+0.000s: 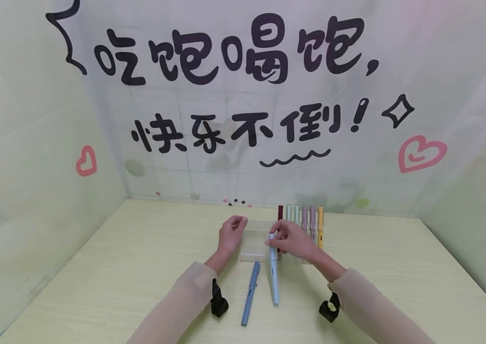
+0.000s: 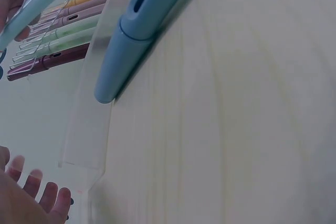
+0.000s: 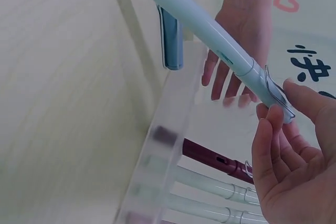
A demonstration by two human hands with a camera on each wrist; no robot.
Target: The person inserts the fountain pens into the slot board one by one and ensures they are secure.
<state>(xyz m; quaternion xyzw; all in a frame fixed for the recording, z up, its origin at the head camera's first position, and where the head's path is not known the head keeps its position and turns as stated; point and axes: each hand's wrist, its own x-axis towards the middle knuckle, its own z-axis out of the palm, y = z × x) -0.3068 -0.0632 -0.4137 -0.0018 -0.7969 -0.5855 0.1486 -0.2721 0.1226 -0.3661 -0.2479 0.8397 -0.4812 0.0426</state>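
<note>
My right hand (image 1: 296, 240) pinches a light blue fountain pen (image 1: 274, 282) by its clip end, with the other end pointing down toward the table. In the right wrist view, thumb and fingers meet around the cap beside the wire clip. My left hand (image 1: 230, 237) is at the upper left edge of a clear plastic pen rack (image 1: 253, 257), its fingers fairly straight and their tips overlapping the panel. Several capped pens stand in the rack's right part: a dark red pen (image 1: 280, 212), pale green, mauve, and a yellow pen (image 1: 321, 224). A darker blue pen (image 1: 250, 296) lies in front of the rack.
The rack stands on a pale wood-grain table (image 1: 139, 286). Behind it hangs a white cloth backdrop (image 1: 225, 181) with black lettering and pink hearts, and similar panels close off both sides. A black wrist camera (image 1: 219, 303) sits on each sleeve.
</note>
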